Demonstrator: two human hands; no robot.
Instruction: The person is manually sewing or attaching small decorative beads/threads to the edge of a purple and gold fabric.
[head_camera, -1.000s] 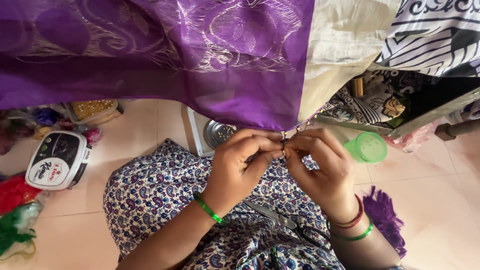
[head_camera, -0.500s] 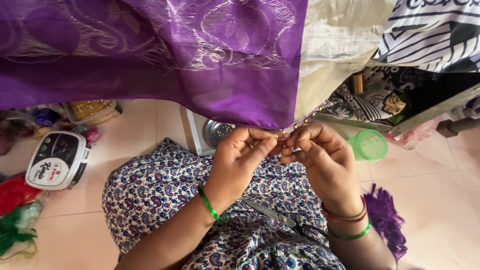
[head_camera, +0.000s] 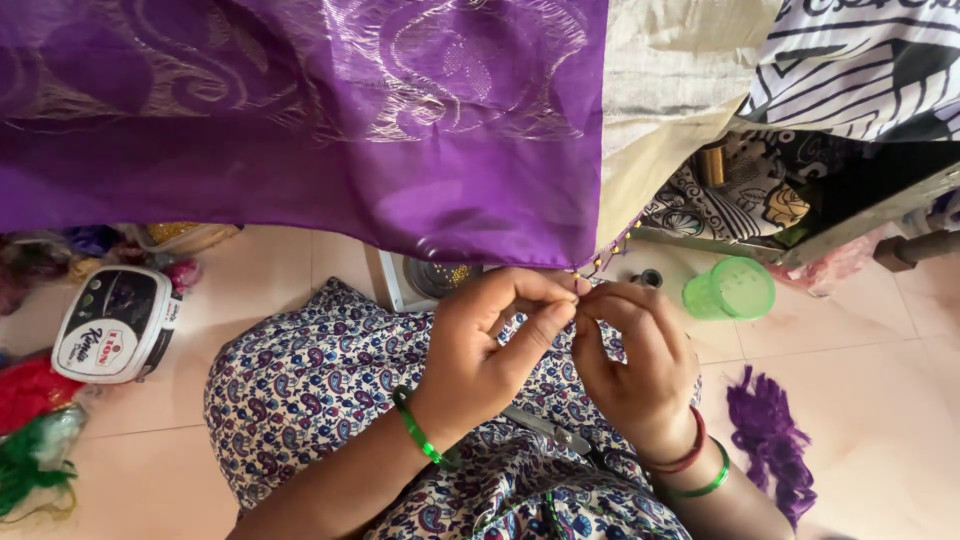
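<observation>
Since half a second ago your hands have drifted a little left and down along the cloth's edge, and your fingertips have closed together again at the hem.

Nearest you, your lap in its blue-and-white print dress (head_camera: 330, 390) serves as the rest for both forearms, which steadies such fine work. A pair of scissors (head_camera: 545, 428) lies on the dress under your wrists, close by for cutting.

Your left hand (head_camera: 490, 350) pinches with thumb and forefinger pressed together; your right hand (head_camera: 635, 360) meets it, its fingertips curled in and pinching at the same spot. What sits between them is too small to see; it is probably a thread or bead at the fringe, since tiny beads (head_camera: 610, 255) hang along the corner just above.

That corner belongs to the purple cloth (head_camera: 350, 120), which drapes from above so its lower edge hangs right at your grip. Its cream border (head_camera: 670, 90) falls beside it.

On the floor, a green plastic cup (head_camera: 730, 288) stands right of your hands, a tuft of purple thread (head_camera: 765, 440) lies near your right wrist, and a steel bowl (head_camera: 440, 278) is half hidden behind the cloth. A white appliance (head_camera: 115, 322) sits far left, beside tangled red and green threads (head_camera: 30, 440) cut off by the frame.
</observation>
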